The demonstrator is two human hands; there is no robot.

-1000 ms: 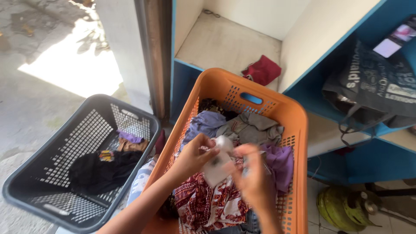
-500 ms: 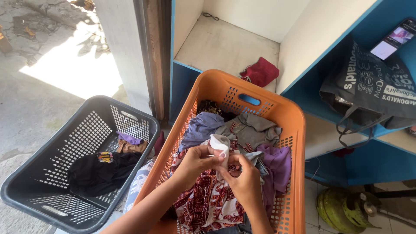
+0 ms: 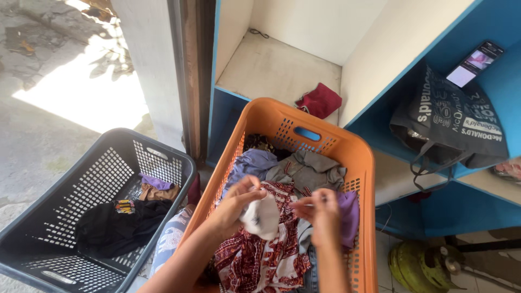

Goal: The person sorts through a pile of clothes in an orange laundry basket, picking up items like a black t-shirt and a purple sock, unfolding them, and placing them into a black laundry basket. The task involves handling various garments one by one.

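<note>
Bunched into a small white cloth (image 3: 262,217), the fabric is gripped by the left hand (image 3: 239,202), whose fingers are closed over its upper edge. The right hand (image 3: 321,212) is held just beside it, fingers curled and pinched on what appears to be a thin strand or edge of fabric; what exactly is pinched cannot be told. Both hands are kept close together, over the middle of an orange laundry basket (image 3: 364,163).

The basket is filled with clothes: a red and white patterned garment (image 3: 260,260) is spread directly under the hands, a grey garment (image 3: 309,169) and a lavender one (image 3: 251,163) are heaped toward the far rim, and a purple piece (image 3: 348,214) is pressed against the right wall. Part of the patterned garment is covered by the forearms.

A dark grey basket (image 3: 59,201) is set to the left, touching or nearly touching the orange one, with a black garment (image 3: 116,230) and a few small coloured pieces lying in it. Behind, a blue shelf unit (image 3: 488,21) is seen, with a dark red cloth (image 3: 320,100) on its pale lower shelf, a black printed bag (image 3: 450,122) and a phone (image 3: 473,64) to the right. A yellow-green gas cylinder (image 3: 420,266) is stood on the floor at lower right.
</note>
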